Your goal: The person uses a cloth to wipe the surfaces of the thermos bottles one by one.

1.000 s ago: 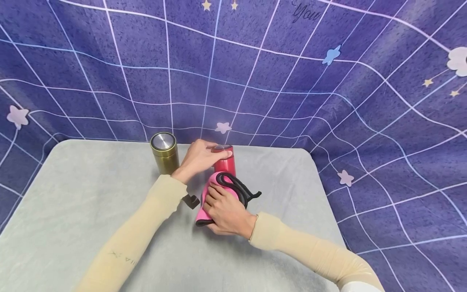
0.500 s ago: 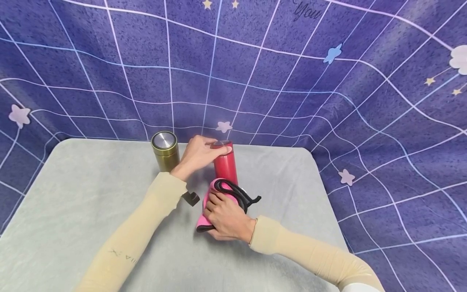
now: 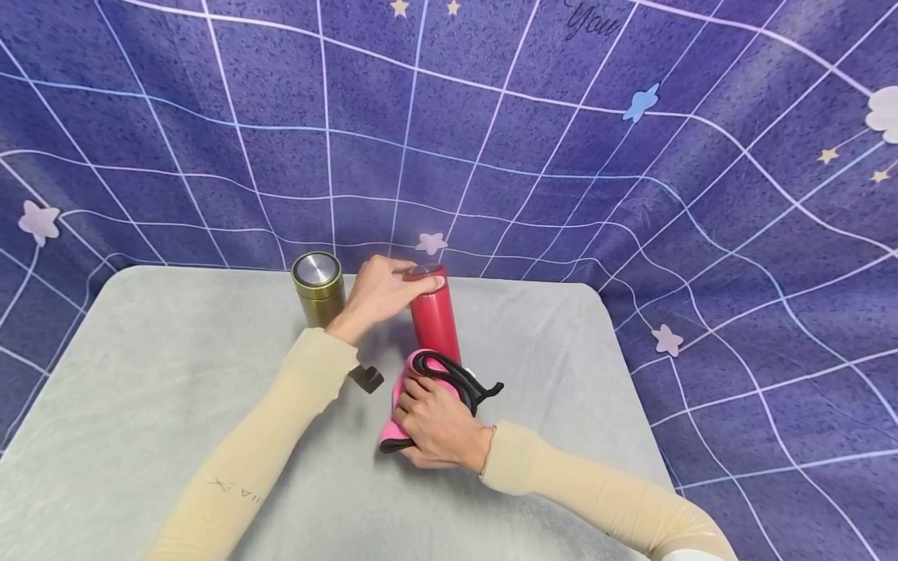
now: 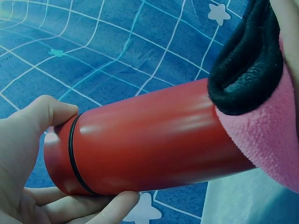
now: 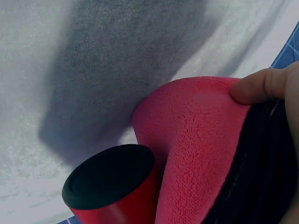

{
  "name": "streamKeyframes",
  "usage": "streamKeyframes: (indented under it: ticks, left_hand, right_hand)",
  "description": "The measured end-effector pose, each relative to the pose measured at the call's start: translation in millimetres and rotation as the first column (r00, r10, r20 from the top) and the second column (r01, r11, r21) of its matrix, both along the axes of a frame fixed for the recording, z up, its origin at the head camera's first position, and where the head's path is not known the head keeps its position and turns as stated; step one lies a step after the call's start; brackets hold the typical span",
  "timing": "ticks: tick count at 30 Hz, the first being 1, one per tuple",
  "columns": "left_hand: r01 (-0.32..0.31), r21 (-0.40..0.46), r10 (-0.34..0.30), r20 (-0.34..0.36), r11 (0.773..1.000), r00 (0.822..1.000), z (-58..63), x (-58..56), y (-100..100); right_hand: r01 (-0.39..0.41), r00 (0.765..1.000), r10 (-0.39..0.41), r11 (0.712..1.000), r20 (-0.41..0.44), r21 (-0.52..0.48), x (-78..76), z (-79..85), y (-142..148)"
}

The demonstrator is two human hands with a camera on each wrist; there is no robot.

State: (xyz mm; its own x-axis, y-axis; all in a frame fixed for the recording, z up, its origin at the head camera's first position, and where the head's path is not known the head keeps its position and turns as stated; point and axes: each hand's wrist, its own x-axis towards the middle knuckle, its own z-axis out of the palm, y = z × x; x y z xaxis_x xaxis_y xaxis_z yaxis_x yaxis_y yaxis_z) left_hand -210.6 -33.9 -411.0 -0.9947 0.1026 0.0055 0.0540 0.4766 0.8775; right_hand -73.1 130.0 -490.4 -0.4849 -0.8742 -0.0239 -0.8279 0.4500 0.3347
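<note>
Fabric point(image 3: 463, 132) is hanging behind the red bottle point(image 3: 433, 321), left hand point(image 3: 381, 292) gripping its top, right hand point(image 3: 440, 421) clutching pink cloth point(image 5: 196, 140) against it.

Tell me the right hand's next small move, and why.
Probably slide the pink cloth up the red bottle: the right hand holds the cloth against its lower side, the side above is uncovered, and the left hand grips the lid end.

Red flask point(image 4: 149, 140) against pink cloth point(image 5: 196, 126)
</note>
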Motion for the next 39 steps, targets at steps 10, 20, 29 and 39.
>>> streamKeyframes:
  ticks: [10,20,29,39]
  left_hand:
    - [-0.041,-0.002,0.041,-0.019,0.999,0.999,2.3,-0.3,-1.3]
    - [-0.049,0.022,0.05,-0.004,0.999,0.999,0.7,0.8,0.6]
    - [-0.04,0.044,0.041,-0.033,0.998,0.999,-1.3,1.6,0.3]
    - [-0.047,0.049,0.048,-0.02,0.998,0.999,-4.2,2.0,-1.5]
  right_hand:
    - [0.006,1.0,-0.006,1.0,-0.014,-0.008,0.4,-1.1,1.6]
    - [-0.024,0.999,0.028,0.976,0.016,-0.214,-4.6,-3.7,4.0]
    - [0.085,0.98,0.006,0.89,0.198,-0.447,-4.1,7.8,6.7]
    - [0.333,0.853,0.06,0.702,0.519,-0.63,-1.3,9.4,13.4]
